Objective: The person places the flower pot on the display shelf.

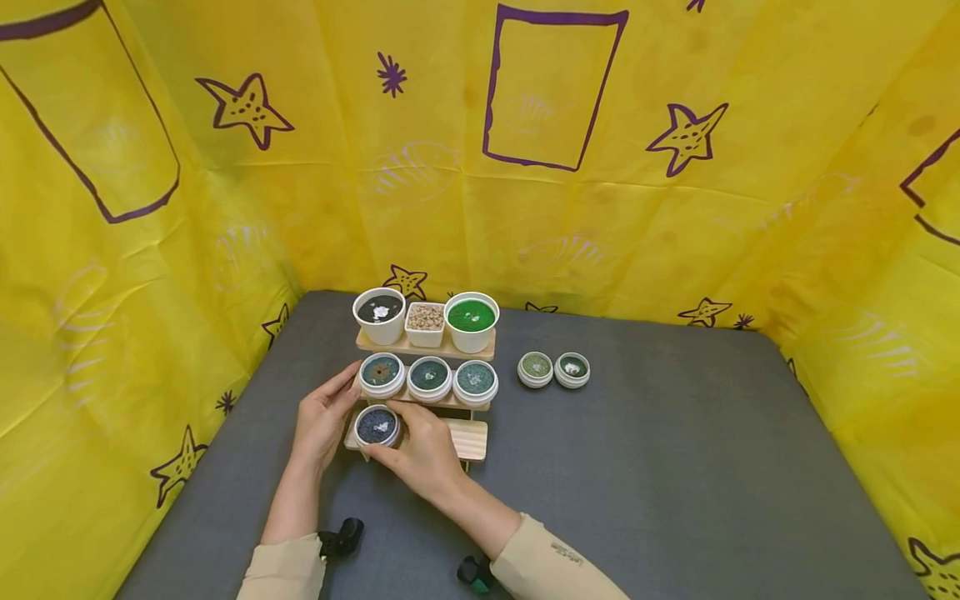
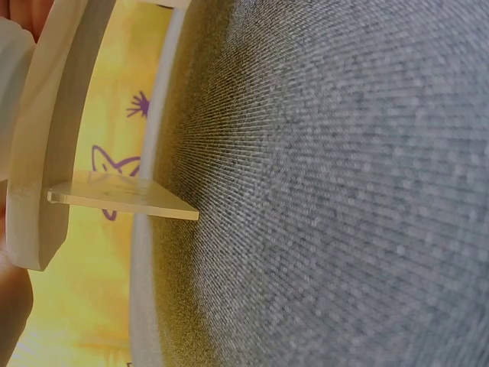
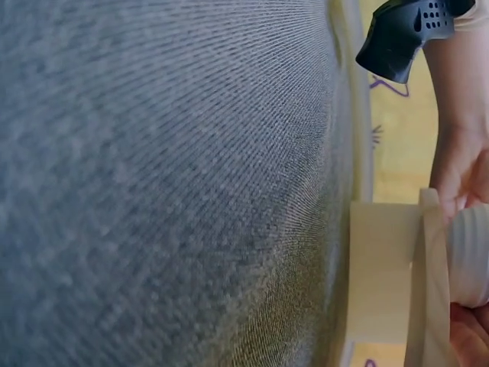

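Observation:
In the head view my right hand (image 1: 427,450) holds a small white jar (image 1: 377,427) with dark blue contents, between thumb and fingers, at the left end of the lowest wooden shelf (image 1: 468,440). My left hand (image 1: 324,421) is at the left side of the tiered stand, its thumb and fingers about the end of the middle shelf (image 1: 450,401); the exact contact is partly hidden. Three similar jars stand on that shelf: a brown-and-teal one (image 1: 381,372), a dark teal one (image 1: 430,377) and a lighter teal one (image 1: 476,380). The right wrist view shows the jar's ribbed side (image 3: 467,256).
On the top shelf stand a cup of black contents (image 1: 380,310), a square bowl of beige bits (image 1: 425,321) and a cup of green contents (image 1: 472,317). To the right, a light green jar (image 1: 536,367) and a dark green jar (image 1: 572,368) sit on the grey table (image 1: 675,467). Yellow cloth (image 1: 450,208) surrounds it.

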A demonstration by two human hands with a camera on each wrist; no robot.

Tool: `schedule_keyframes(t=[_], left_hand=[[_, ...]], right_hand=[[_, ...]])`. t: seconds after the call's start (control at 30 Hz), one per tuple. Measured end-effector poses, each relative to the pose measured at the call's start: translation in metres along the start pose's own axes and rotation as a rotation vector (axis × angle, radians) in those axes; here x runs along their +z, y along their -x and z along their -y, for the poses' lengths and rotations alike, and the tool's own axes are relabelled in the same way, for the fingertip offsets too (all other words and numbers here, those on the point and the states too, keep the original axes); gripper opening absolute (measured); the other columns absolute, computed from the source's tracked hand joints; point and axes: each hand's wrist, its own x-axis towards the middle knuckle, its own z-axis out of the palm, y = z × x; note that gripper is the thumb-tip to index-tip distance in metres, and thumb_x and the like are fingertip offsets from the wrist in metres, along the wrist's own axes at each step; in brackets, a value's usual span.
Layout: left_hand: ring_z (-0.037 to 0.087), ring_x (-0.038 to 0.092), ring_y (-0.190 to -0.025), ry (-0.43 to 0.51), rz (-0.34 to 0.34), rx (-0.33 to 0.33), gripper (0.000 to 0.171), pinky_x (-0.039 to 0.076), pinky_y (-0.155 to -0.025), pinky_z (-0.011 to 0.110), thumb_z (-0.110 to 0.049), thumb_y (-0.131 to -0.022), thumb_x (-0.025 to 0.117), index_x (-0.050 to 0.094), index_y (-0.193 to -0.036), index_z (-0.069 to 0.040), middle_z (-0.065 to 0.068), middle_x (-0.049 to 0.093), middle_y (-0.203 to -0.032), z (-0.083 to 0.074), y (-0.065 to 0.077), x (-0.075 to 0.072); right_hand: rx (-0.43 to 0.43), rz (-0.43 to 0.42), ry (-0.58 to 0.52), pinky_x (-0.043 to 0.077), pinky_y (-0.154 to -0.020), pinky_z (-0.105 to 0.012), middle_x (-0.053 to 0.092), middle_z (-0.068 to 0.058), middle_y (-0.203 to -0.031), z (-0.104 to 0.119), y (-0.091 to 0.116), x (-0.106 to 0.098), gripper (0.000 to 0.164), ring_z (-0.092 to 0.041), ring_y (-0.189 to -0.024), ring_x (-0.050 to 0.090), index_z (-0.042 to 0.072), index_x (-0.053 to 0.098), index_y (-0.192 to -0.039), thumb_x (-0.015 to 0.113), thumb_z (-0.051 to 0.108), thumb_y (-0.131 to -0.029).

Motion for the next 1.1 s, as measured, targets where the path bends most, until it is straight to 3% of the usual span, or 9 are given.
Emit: schedule_keyframes(t=[0.67,1.1], left_hand=[[-0.009,0.062,-0.11,-0.003,-0.012,0.0,0.052,0.051,-0.094,0.007,0.003,-0.098,0.053,0.032,-0.143,0.019,-0.022,0.069,-0.112,-0.0009,0.0003,0.0015],[-0.01,0.061,-0.11,-0.003,-0.01,-0.007,0.052,0.05,-0.093,0.007,0.002,-0.099,0.052,0.032,-0.143,0.019,-0.023,0.069,-0.111,-0.0012,0.0001,0.0013]], right_hand=[[0.052,-0.051,0.033,0.058,-0.081,-0.023,0.075,0.001,-0.107,0.0058,-0.0001,0.0085,0.06,-0.011,-0.096,0.071,0.014,0.068,-0.118,0.089,0.042,-0.069],[0.028,-0.087,0.043,0.058,-0.08,-0.024,0.075,0.001,-0.107,0.0017,0.0018,0.0039,0.064,-0.012,-0.096,0.071,0.013,0.069,-0.117,0.09,0.045,-0.066]])
